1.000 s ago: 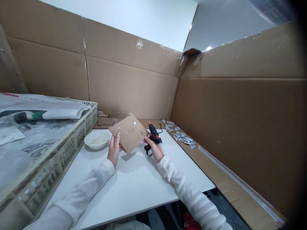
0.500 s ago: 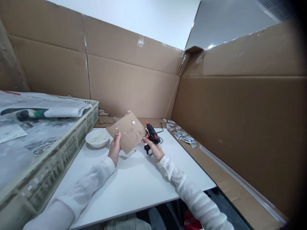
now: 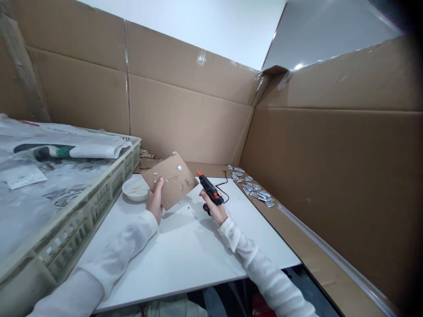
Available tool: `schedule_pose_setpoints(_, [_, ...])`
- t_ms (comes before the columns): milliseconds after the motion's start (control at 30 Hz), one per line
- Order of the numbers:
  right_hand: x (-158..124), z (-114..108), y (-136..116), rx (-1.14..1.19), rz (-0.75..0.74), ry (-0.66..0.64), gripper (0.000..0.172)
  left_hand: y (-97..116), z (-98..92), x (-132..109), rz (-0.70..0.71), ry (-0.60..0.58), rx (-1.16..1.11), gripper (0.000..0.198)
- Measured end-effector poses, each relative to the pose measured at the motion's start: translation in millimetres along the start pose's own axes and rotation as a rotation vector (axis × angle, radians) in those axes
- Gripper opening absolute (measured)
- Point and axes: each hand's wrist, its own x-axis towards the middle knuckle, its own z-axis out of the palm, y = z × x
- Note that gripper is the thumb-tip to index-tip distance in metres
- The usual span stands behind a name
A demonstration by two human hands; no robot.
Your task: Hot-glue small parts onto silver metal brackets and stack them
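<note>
My left hand grips the lower left corner of a brown cardboard piece and holds it tilted above the white table. The piece carries glue blobs and one small white dot near its top. My right hand is closed round a black glue gun with an orange nozzle, which points up and left at the cardboard's right edge without touching it. The gun's black cord trails behind on the table.
A white shallow dish sits left of the cardboard. A beige plastic crate with plastic-wrapped items fills the left. Several small silvery pieces lie on the brown ledge at right. Cardboard walls enclose the table.
My right hand has let go of the cardboard's right edge and drawn the glue gun a little to the right. The left hand still holds the cardboard.
</note>
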Motion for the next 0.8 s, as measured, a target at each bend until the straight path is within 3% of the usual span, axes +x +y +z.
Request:
schedule_pose_setpoints(200, [6.3,1.4,18.3,0.043,0.021,0.14,0.03,-0.3,-0.9,0.0,0.006,-0.027,0.031,0.044])
schedule_pose_setpoints(333, [16.4,-14.2,17.0,0.241,0.047,0.103,0.038,0.5,-7.8,7.2,-0.234,-0.248,0.27,0.043])
schedule_pose_setpoints(400, [19.4,-26.8,11.4,0.337,0.104,-0.033,0.042,1.6,-13.8,14.1,-0.342,-0.364,0.436,0.042])
schedule_pose_setpoints(533, [18.4,-43.3,1.2,0.333,0.25,-0.431,0.046,6.4,-26.1,30.0,-0.525,-0.515,0.649,0.04])
schedule_pose_setpoints(667, [13.0,-35.8,3.2,0.22,0.3,-0.765,0.043,15.1,-30.8,38.1,-0.666,-0.609,0.767,0.032])
schedule_pose_setpoints(800, [7.4,-20.1,10.9,0.18,0.342,-0.915,0.051,19.9,-28.5,36.0,-0.825,-0.668,0.744,0.033])
